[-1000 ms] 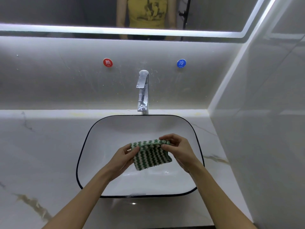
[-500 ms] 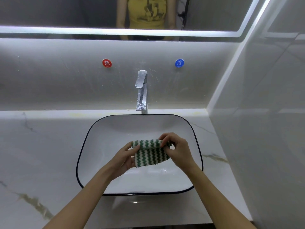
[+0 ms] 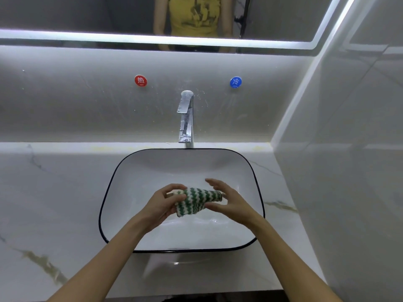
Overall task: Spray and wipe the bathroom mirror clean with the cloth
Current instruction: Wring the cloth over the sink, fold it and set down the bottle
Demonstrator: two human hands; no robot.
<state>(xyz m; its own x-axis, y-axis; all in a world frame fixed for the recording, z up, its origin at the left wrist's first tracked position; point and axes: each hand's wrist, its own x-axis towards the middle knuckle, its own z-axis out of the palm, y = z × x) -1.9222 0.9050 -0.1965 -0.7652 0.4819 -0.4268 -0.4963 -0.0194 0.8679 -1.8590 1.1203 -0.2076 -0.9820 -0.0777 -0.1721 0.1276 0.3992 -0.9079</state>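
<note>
A folded green-and-white zigzag cloth [image 3: 194,200] hangs over the white basin [image 3: 246,168]. My left hand [image 3: 162,204] grips its left end, thumb and fingers curled round it. My right hand [image 3: 226,199] sits at the cloth's right end with the fingers spread and nearly straight; the thumb lies under the cloth's edge. The mirror [image 3: 87,14] with its lit edge strip runs along the top of the view and reflects a person in a yellow top. No spray bottle shows.
A chrome tap [image 3: 186,118] stands behind the basin, below a red hot badge [image 3: 140,80] and a blue cold badge [image 3: 235,82] on the wall. Marble counter [image 3: 54,203] surrounds the basin. A glossy side wall [image 3: 349,149] closes the right.
The cloth has been folded narrower and bunched. My right hand has loosened from pinching its top edge to spread fingers, and my left hand has closed round the left end.
</note>
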